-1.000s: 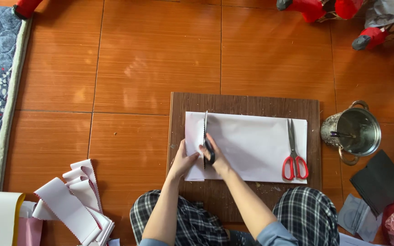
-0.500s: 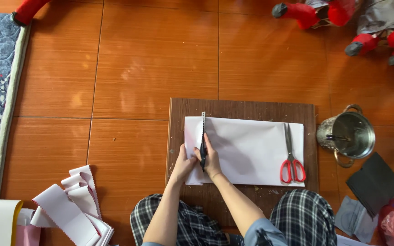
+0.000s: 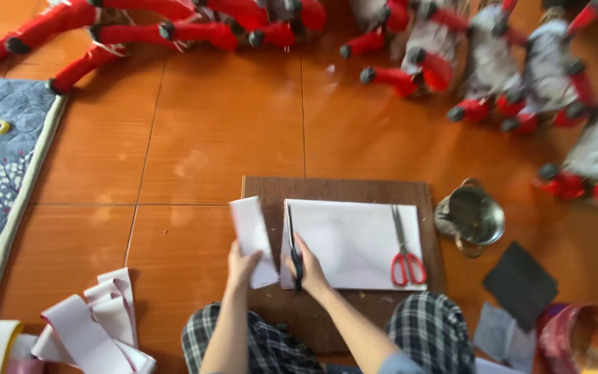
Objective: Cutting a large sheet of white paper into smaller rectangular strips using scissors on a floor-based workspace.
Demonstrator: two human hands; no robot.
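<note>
Nearest to me, at the near edge of the brown board [image 3: 340, 190] on the floor, the person sits with both hands at work; the left hand [image 3: 242, 266] is closed on a narrow white strip [image 3: 253, 239], already cut free and lifted clear of the board's left edge; the right hand [image 3: 307, 269] grips a dark-handled knife [image 3: 291, 242] laid along the left edge of the white sheet [image 3: 358, 242]; most of that sheet is uncut, so by my judgement much is left. Red-handled scissors [image 3: 404, 253] lie idle on its right side; a pile of strips [image 3: 95, 325] sits at near left. Beyond the board's right edge stands a metal pot [image 3: 475, 215]; farther off, red and grey stuffed shapes [image 3: 506, 62] blur, and I cannot tell what they are.
</note>
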